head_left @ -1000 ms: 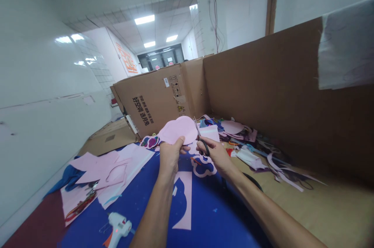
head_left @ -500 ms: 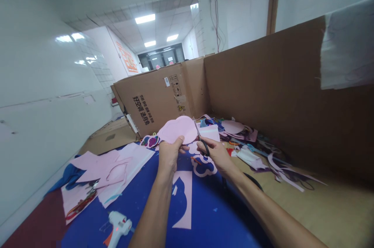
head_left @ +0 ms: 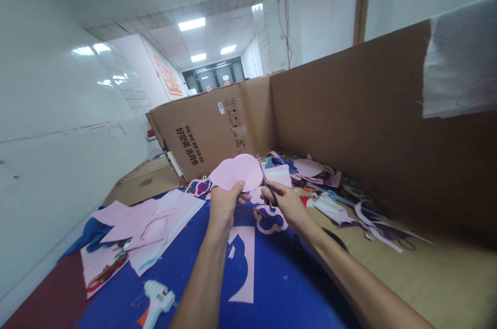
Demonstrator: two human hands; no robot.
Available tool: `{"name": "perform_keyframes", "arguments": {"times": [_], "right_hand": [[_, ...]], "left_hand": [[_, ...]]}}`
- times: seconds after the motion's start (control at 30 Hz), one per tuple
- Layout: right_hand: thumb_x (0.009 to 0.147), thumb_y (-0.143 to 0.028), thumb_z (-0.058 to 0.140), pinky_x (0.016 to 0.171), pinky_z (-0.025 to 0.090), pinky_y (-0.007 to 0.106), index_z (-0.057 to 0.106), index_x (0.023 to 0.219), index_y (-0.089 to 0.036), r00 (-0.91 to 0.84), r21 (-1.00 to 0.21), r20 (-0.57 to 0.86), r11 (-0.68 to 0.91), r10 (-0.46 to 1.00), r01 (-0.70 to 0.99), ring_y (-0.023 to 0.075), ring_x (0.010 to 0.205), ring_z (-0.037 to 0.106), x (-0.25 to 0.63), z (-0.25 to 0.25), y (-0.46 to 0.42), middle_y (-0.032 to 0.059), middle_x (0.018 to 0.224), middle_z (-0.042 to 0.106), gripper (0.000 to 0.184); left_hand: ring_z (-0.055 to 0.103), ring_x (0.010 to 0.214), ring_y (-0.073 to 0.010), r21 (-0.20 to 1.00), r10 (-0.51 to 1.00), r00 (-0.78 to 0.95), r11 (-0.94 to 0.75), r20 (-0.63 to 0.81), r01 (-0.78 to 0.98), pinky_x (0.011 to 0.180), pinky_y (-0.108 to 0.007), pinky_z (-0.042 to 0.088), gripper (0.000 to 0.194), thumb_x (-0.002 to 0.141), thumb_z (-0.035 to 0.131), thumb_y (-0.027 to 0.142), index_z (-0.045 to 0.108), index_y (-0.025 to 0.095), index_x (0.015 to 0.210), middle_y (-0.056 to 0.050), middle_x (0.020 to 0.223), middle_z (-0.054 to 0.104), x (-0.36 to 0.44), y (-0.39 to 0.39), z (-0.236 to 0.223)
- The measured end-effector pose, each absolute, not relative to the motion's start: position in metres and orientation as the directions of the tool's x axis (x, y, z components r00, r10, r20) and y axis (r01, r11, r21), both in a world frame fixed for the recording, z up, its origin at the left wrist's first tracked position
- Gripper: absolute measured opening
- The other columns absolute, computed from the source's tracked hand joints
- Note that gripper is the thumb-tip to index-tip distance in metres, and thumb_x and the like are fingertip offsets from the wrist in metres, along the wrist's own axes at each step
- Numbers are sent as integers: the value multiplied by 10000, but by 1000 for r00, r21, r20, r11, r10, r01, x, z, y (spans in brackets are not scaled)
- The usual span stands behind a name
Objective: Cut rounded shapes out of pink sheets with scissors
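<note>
I have one pink scalloped piece [head_left: 237,172] held above the blue tabletop [head_left: 289,300], pinched between the thumb and fingers of my left hand [head_left: 226,204]. My right hand [head_left: 285,203] grasps one pair of scissors [head_left: 264,179] by the dark handles, blades at the piece's right edge; I can't tell how far they part. Nearer me lie one pink cut-out sheet [head_left: 250,267] and one white glue gun [head_left: 157,300].

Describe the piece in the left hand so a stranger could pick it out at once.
Start at the cardboard panel with black printing, standing behind the blue work surface. In front of the panel's lower edge, the left hand holds a pale pink sheet with a rounded, lobed outline, near the scissors in the right hand. Unlike the pink pieces lying around, it is held in a hand.
</note>
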State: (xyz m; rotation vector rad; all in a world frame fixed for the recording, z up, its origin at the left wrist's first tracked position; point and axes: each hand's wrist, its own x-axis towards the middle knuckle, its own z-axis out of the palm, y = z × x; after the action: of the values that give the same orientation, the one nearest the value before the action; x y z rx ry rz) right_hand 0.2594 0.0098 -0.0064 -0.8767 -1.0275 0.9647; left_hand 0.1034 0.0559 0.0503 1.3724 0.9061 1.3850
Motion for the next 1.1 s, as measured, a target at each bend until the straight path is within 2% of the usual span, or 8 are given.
{"name": "perform_keyframes", "arguments": {"times": [0.13, 0.37, 0.5, 0.7, 0.83, 1.0, 1.1], "right_hand": [[783, -548, 812, 711, 440, 300, 830, 1142, -200, 225, -915, 285, 334, 932, -225, 200, 798, 595, 260, -4, 9, 34, 831, 718, 500], [791, -573, 797, 685, 422, 301, 832, 1140, -188, 231, -928, 280, 325, 932, -184, 198, 770, 578, 261, -5, 8, 34, 798, 697, 521], [799, -568, 799, 679, 414, 297, 831, 1150, -182, 218, -925, 290, 331, 932, -186, 192, 762, 566, 261, -5, 8, 30, 785, 687, 523], [740, -591, 842, 703, 434, 311, 835, 1149, -189, 216, -925, 253, 301, 943, -232, 200, 778, 583, 259, -2, 6, 35, 835, 713, 573], [726, -594, 859, 703, 432, 314, 829, 1174, -170, 206, -923, 244, 292, 948, -251, 196, 766, 574, 258, -2, 6, 35, 822, 701, 618], [742, -587, 854, 682, 424, 305, 833, 1164, -174, 203, -923, 260, 304, 944, -234, 184, 741, 550, 258, -3, 7, 33, 811, 696, 591], [761, -585, 838, 652, 413, 297, 837, 1155, -186, 193, -926, 272, 311, 943, -214, 179, 718, 535, 258, -3, 7, 26, 784, 696, 560]], "left_hand": [[662, 468, -174, 962, 961, 90, -252, 261, -100, 416, -216, 453, 323, 689, 830, 325, 756, 72, 875, -107, 631, 739, 103, 55, 50], [664, 465, -180, 960, 960, 86, -257, 267, -108, 407, -217, 441, 352, 678, 839, 328, 747, 64, 891, -99, 623, 729, 102, 57, 49], [672, 478, -177, 955, 954, 94, -274, 285, -113, 404, -215, 442, 357, 687, 827, 311, 746, 69, 937, -98, 677, 750, 101, 57, 50], [674, 478, -170, 964, 963, 97, -241, 252, -109, 398, -213, 439, 408, 660, 844, 309, 744, 56, 965, -122, 746, 770, 97, 59, 52], [677, 476, -178, 965, 961, 115, -241, 252, -101, 391, -212, 443, 402, 655, 843, 303, 734, 56, 954, -100, 704, 752, 94, 62, 53], [675, 477, -172, 964, 958, 131, -244, 257, -105, 389, -218, 439, 432, 665, 843, 295, 728, 74, 1017, -113, 783, 776, 91, 62, 54], [671, 485, -178, 967, 959, 140, -234, 246, -99, 403, -225, 439, 398, 665, 850, 306, 742, 83, 978, -108, 738, 763, 90, 63, 54]]}}
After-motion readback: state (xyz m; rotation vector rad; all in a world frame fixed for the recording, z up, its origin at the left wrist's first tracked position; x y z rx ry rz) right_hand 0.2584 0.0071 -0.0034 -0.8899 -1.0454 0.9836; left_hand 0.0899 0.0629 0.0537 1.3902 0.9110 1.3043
